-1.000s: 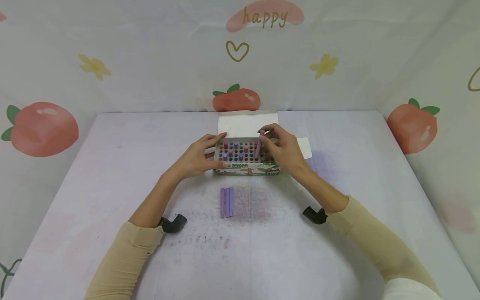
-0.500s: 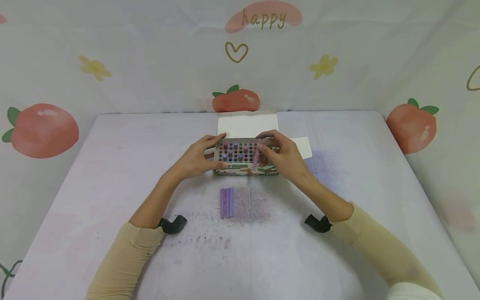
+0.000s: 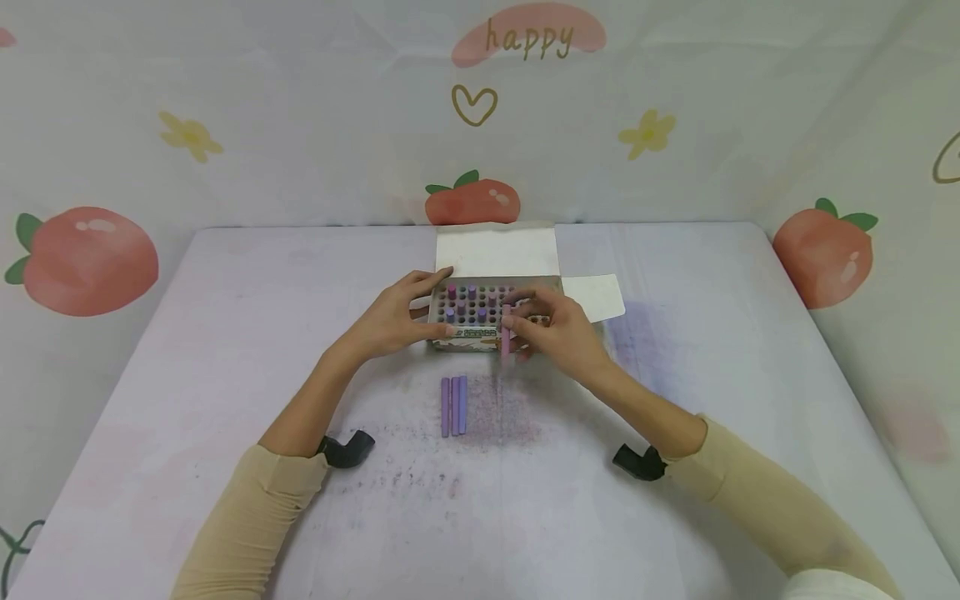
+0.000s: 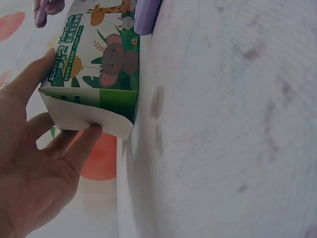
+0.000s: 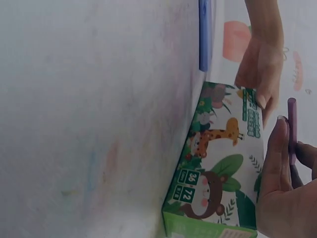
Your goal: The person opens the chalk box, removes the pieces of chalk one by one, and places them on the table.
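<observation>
A printed cardboard chalk box (image 3: 472, 344) stands on the table with its lid folded back; several purple and pink chalk ends show in its holed insert. My left hand (image 3: 390, 317) holds the box's left end, thumb at the front edge and fingers along the side and back. Over the box's front, my right hand (image 3: 562, 337) pinches a pinkish-purple chalk stick (image 3: 506, 333) between thumb and fingers; the right wrist view shows that stick (image 5: 292, 130) apart from the box. Three purple and bluish chalk sticks (image 3: 453, 406) lie side by side in front of the box.
The raised lid (image 3: 495, 252) lies behind the insert, and a white side flap (image 3: 596, 297) sticks out right. Chalk smudges (image 3: 510, 408) mark the white table. A patterned cloth (image 3: 330, 108) hangs behind. Black wrist pieces (image 3: 348, 449) sit at both sleeves.
My right hand has lifted the chalk stick away from the insert and brought it left and toward me, past the box's front edge. The left hand stays on the box.
</observation>
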### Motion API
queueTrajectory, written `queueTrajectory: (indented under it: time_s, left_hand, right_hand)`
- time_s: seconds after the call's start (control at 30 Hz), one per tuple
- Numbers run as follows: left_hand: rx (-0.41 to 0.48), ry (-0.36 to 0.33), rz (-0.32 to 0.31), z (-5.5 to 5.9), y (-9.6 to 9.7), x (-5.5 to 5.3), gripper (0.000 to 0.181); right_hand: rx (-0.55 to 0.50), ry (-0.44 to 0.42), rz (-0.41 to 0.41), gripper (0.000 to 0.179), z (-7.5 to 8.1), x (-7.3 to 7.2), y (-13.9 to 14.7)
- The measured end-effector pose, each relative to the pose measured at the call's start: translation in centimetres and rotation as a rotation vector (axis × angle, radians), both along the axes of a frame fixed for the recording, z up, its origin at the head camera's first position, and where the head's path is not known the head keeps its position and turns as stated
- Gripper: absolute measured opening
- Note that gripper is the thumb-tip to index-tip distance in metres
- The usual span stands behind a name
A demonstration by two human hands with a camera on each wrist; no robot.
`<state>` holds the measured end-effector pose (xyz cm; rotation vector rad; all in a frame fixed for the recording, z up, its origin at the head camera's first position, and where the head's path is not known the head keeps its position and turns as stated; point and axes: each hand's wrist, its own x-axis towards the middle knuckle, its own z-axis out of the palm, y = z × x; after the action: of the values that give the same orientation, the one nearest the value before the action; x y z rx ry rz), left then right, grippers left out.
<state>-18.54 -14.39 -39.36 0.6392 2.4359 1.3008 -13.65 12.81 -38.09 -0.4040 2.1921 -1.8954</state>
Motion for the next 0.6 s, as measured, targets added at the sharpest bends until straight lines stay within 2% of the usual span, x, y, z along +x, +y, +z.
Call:
queueTrajectory:
  time_s: [0.33, 0.6]
  left_hand:
    - [-0.006, -0.001, 0.001, 0.1, 0.1, 0.0, 0.09]
    - [0.006, -0.007, 0.0, 0.1, 0.1, 0.1, 0.09]
  right_hand:
    - [-0.024, -0.099, 0.072, 0.032, -0.5, 1.1, -0.4]
    - [-0.01, -0.14, 0.073, 0.031, -0.7, 1.9, -0.6]
